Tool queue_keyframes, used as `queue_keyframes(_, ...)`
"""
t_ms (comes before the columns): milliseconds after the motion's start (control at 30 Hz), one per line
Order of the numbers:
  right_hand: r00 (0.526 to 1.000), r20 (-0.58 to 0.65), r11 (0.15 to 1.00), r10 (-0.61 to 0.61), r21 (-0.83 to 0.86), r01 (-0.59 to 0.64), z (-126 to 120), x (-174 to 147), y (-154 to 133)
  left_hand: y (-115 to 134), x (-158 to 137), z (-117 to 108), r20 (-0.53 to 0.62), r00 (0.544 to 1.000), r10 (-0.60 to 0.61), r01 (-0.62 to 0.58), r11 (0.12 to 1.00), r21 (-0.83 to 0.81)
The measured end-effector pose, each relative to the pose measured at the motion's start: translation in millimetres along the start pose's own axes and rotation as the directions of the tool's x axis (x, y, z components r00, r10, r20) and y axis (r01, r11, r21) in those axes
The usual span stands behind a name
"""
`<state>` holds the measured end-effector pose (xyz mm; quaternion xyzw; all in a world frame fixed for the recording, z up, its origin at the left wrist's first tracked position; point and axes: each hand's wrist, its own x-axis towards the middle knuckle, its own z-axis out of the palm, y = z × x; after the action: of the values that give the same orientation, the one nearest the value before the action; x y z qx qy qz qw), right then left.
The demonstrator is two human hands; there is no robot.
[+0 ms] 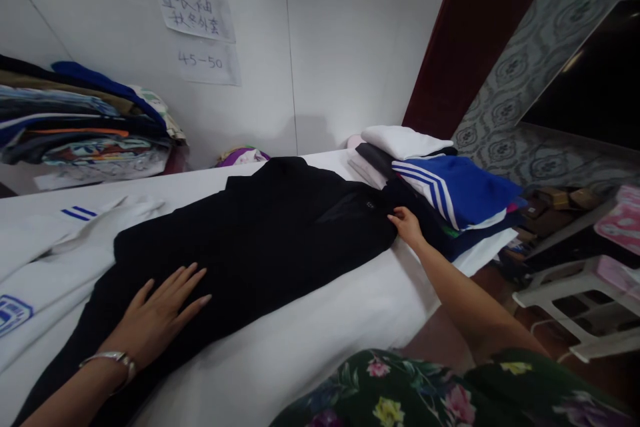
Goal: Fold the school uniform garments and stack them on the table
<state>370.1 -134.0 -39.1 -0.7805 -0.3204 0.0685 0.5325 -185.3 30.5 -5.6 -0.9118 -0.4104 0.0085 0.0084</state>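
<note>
A black long garment, apparently a jacket [260, 233], lies spread across the white-covered table [320, 327]. Its neck end, with a small label, points right. My left hand [165, 300] rests flat on the lower part of the black jacket, fingers spread, a silver bracelet at the wrist. At the neck end, my right hand [407, 225] pinches the jacket's edge between thumb and fingers. A white garment [60, 247] with blue stripes and a blue badge lies to the left, partly beneath or against the black one; I cannot tell which.
Folded clothes [460, 187], blue and white on top, are stacked at the right end. Another tall clothes pile [90, 127] stands at the back left. Handwritten papers [200, 27] hang on the white wall. A white stool [575, 307] stands on the floor at right.
</note>
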Motion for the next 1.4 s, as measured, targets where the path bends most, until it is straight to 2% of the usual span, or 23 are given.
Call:
queue_keyframes(200, 1.000, -0.016, 0.999, -0.016, -0.041, 0.015, 10, -1, 6, 7, -2, -11, 0.013, 1.000, 0.011, -0.010, 1.000, -0.021)
queue_keyframes(433, 0.996, 0.037, 0.994, -0.084, -0.071, 0.087, -12, -34, 4, 0, 0, 4, -0.014, 1.000, 0.003, -0.002, 1.000, 0.031)
queue_keyframes(567, 0.991, 0.046, 0.988, -0.125, -0.083, 0.128, -11, -53, 1, -2, -1, 7, -0.060, 0.998, 0.024, -0.021, 0.998, 0.051)
queue_keyframes(667, 0.986, 0.076, 0.982, -0.151, -0.098, 0.158, -3, -52, -6, 0, -3, 1, -0.021, 0.998, 0.055, -0.054, 0.997, 0.057)
queue_keyframes(800, 0.940, 0.102, 0.930, -0.326, -0.144, 0.338, 8, -41, -11, 3, -4, -5, 0.028, 0.998, 0.047, -0.049, 0.996, 0.072)
queue_keyframes(900, 0.918, 0.078, 0.900, -0.390, -0.181, 0.397, 15, -34, -5, 2, -4, 0, -0.005, 1.000, 0.023, -0.023, 0.999, 0.038)
queue_keyframes(1000, 0.907, 0.106, 0.877, -0.407, -0.231, 0.421, 17, -31, 3, -3, -3, 11, -0.064, 0.998, 0.002, -0.004, 1.000, -0.026)
queue_keyframes(1133, 0.900, 0.129, 0.842, -0.417, -0.319, 0.435, 9, -44, -4, -9, -2, 23, -0.111, 0.994, 0.011, -0.020, 0.996, -0.086)
queue_keyframes(1233, 0.853, 0.132, 0.799, -0.504, -0.302, 0.519, 7, -68, -25, -10, 0, 24, -0.107, 0.994, -0.010, -0.003, 0.993, -0.120)
queue_keyframes(1400, 0.660, 0.376, 0.688, -0.650, -0.076, 0.721, 19, -104, -56, -11, -4, 6, -0.090, 0.996, -0.018, -0.002, 0.977, -0.215)
